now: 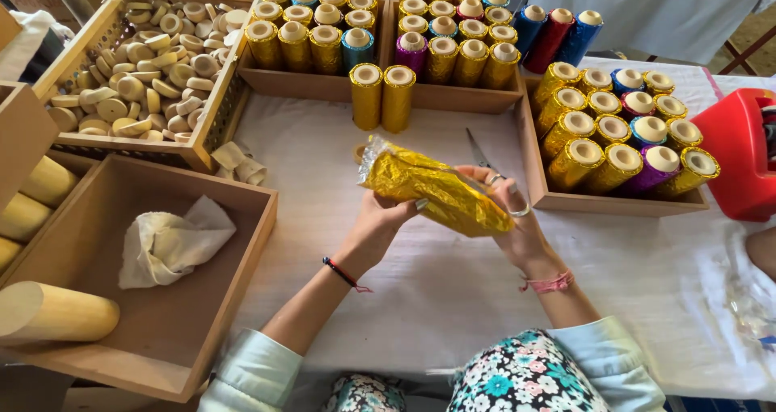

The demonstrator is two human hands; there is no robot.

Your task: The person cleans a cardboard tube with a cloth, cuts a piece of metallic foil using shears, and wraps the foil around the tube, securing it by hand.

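Observation:
Both my hands hold a cylinder wrapped in crinkled gold foil [432, 187] over the white tablecloth [453, 283]. The cylinder lies tilted, its clear-plastic end pointing up-left. My left hand [380, 222] grips it from below near the left end. My right hand [509, 218], with rings on two fingers, wraps around its right end. A pair of scissors [478, 149] lies on the cloth just behind my right hand. Two upright gold-wrapped cylinders [381, 97] stand further back.
Wooden trays of foil-wrapped cylinders in gold, blue, purple and red sit at the back [380, 28] and right [622, 141]. A tray of small wooden discs [141, 56] is back left. A wooden box with a cloth [174, 242] and bare wooden cylinders [52, 311] is left. A red object [740, 153] lies far right.

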